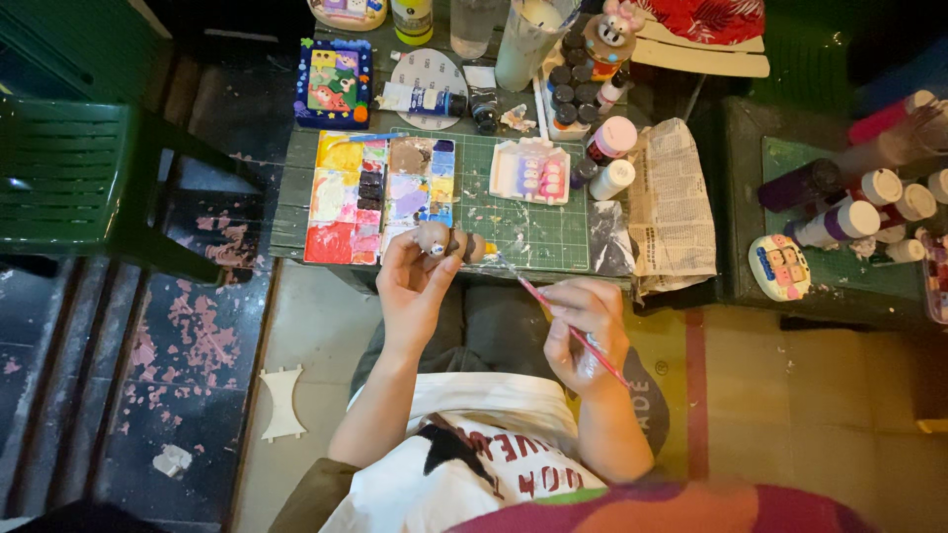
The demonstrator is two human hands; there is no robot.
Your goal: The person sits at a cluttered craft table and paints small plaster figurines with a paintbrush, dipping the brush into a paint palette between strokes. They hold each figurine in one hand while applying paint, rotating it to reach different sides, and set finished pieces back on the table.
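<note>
Brown rounded figurine (446, 242) is pinched by left hand (413, 286); thin pink-handled brush (553, 316) is gripped by right hand (585, 331), bristles touching it.

Both forearms bare, rising from the lower centre of the frame toward the middle. Left forearm runs steeply up; wrist straight. Left hand (415, 281) sits centre-left, palm turned inward, fingers curled up and pinched together at the tips with thumb opposed, closed in a fingertip grip. Right forearm shorter in view, angled up and slightly left. Right hand (585, 331) lies centre-right, lower than the left, knuckles toward the camera, fingers folded into a writing-style pinch; thumb position hard to make out, probably tucked under. Hands apart, fingertips converging at mid-frame.
</note>
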